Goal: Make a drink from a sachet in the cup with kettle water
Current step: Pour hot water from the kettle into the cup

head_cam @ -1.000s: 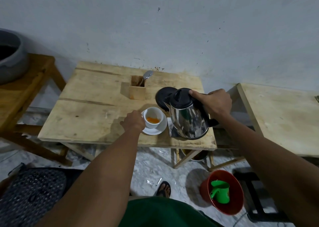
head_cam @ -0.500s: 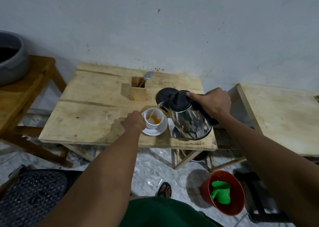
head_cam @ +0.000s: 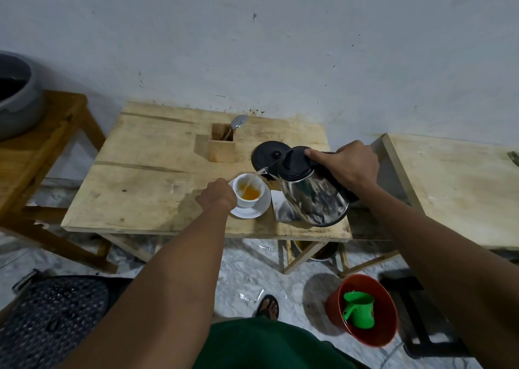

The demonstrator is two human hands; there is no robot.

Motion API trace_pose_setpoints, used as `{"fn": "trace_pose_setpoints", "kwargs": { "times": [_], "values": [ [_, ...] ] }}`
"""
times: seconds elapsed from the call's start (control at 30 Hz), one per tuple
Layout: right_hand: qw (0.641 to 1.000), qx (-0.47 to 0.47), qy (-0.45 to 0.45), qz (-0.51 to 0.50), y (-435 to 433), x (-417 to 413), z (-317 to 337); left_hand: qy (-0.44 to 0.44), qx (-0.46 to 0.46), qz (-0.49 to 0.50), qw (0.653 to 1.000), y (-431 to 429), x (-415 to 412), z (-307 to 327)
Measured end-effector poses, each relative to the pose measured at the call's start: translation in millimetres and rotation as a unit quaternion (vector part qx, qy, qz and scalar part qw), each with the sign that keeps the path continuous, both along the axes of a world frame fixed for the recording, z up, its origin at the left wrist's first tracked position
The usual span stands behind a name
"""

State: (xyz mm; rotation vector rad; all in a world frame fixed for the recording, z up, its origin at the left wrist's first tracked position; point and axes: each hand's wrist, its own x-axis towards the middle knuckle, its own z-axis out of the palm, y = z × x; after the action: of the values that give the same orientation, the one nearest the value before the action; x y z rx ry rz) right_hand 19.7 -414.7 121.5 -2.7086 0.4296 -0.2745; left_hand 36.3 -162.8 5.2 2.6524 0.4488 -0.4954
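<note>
Against a scuffed pale wall stands a rough wooden table [head_cam: 157, 189], and that is where the drink is being made. A person leans over it with both arms out. Their right hand [head_cam: 348, 166] is wrapped around the black handle of a steel kettle [head_cam: 314, 197], fingers curled tight and the thumb laid forward along the lid; the kettle is tipped toward the left, and a thin stream of water runs from its spout into the white cup [head_cam: 250, 190]. The cup sits on a white saucer [head_cam: 250, 211] near the front edge of the table, with an orange liquid pooled in its bottom, well short of the rim. The left hand [head_cam: 217, 197] rests against the cup's left side, steadying it; from where I stand its fingers are hidden behind the knuckles, so I cannot tell how they grip. Just right of the saucer, partly under the kettle, lies a silvery sachet [head_cam: 283, 210], which I take to be emptied, since the powder's colour is already in the cup. Behind the cup sits the kettle's black base [head_cam: 266, 155], and a spoon [head_cam: 234, 127] stands in a small wooden holder [head_cam: 222, 149], untouched. By my reckoning the pouring is only partway done: filling, setting the kettle back and stirring remain.
</note>
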Motion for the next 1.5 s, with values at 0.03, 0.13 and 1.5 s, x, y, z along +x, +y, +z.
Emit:
{"fn": "trace_pose_setpoints", "kwargs": {
  "times": [0.03, 0.13, 1.5],
  "values": [
    [1.0, 0.002, 0.001, -0.002, -0.3, -1.1, -0.2, -0.003, -0.004, 0.003, 1.0, -0.1, 0.1, -0.7],
    [1.0, 0.003, 0.006, -0.012, -0.4, -4.7, -0.8, -0.011, -0.026, 0.021, 0.999, -0.4, -0.1, -3.1],
    [0.999, -0.001, 0.019, -0.045, 2.4, -3.7, -5.4, -0.01, -0.107, 0.064, 0.992, 6.3, 3.9, -6.7]
  ]
}}
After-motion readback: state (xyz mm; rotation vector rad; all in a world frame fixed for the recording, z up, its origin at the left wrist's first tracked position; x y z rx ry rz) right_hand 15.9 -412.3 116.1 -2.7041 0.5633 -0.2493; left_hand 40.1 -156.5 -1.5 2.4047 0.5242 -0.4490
